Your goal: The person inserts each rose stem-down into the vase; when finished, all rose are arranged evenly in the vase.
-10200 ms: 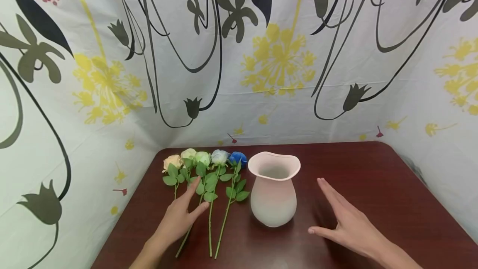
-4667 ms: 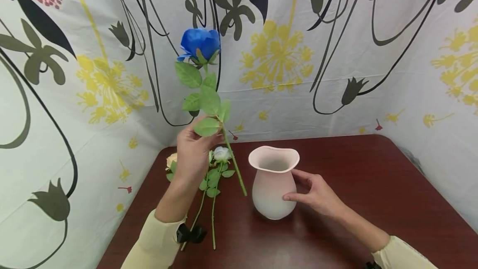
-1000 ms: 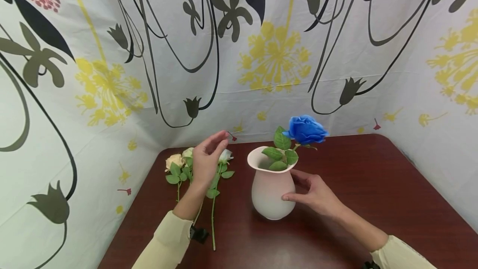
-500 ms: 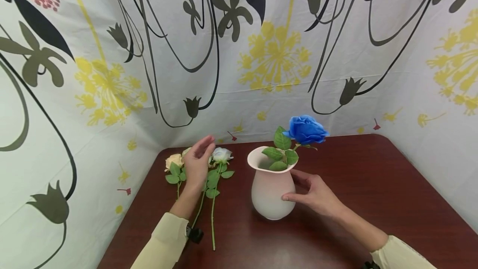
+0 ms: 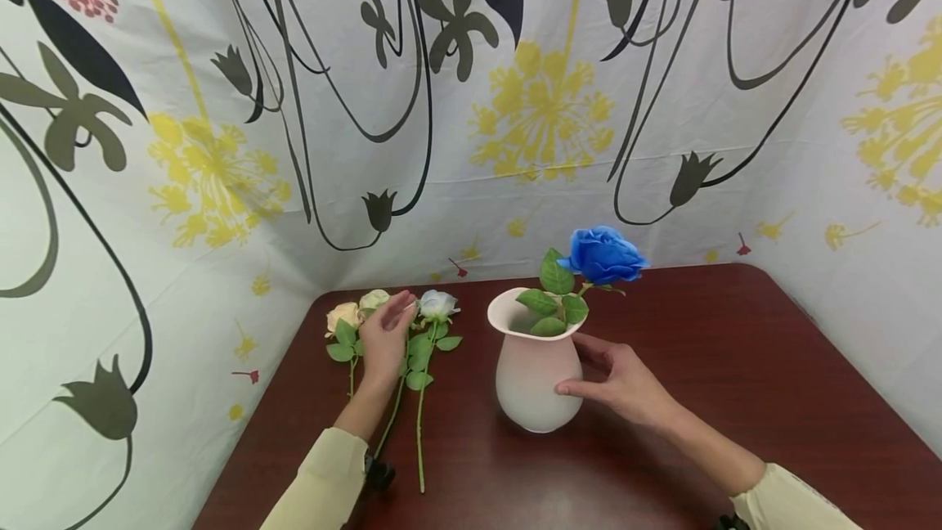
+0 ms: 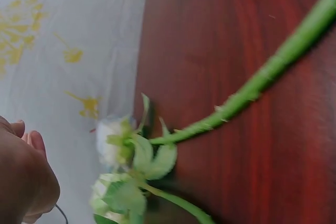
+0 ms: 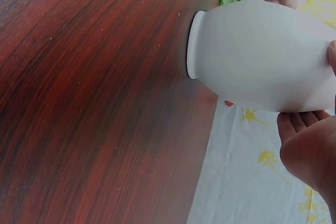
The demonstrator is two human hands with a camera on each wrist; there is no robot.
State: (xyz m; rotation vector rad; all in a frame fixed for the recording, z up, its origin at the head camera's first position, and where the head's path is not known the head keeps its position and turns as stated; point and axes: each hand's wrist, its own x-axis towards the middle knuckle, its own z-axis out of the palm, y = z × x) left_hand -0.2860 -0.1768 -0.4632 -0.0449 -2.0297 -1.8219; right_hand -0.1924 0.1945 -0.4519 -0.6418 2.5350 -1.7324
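A pink vase (image 5: 531, 375) stands mid-table with a blue rose (image 5: 603, 255) leaning out of its mouth to the right. My right hand (image 5: 583, 366) cups the vase's right side, thumb in front and index finger behind; the right wrist view shows the vase (image 7: 262, 53) against my fingertips (image 7: 332, 51). My left hand (image 5: 393, 316) hovers flat over the roses lying left of the vase, fingers straight, holding nothing. Cream (image 5: 340, 317), pale green (image 5: 373, 299) and pale blue (image 5: 437, 305) rose heads show beside it. In the left wrist view a stem (image 6: 262, 77) and two pale heads (image 6: 111, 142) lie near my left hand (image 6: 21, 174).
The dark red wooden table (image 5: 699, 366) is hemmed in by a flower-printed cloth (image 5: 221, 186) hanging at the left, back and right. The rose stems (image 5: 419, 432) run toward the front edge.
The blue rose, earlier lifted in my left hand, now stands in the vase. Over the last second my left hand came down and left onto the lying roses. The right hand has stayed on the vase.
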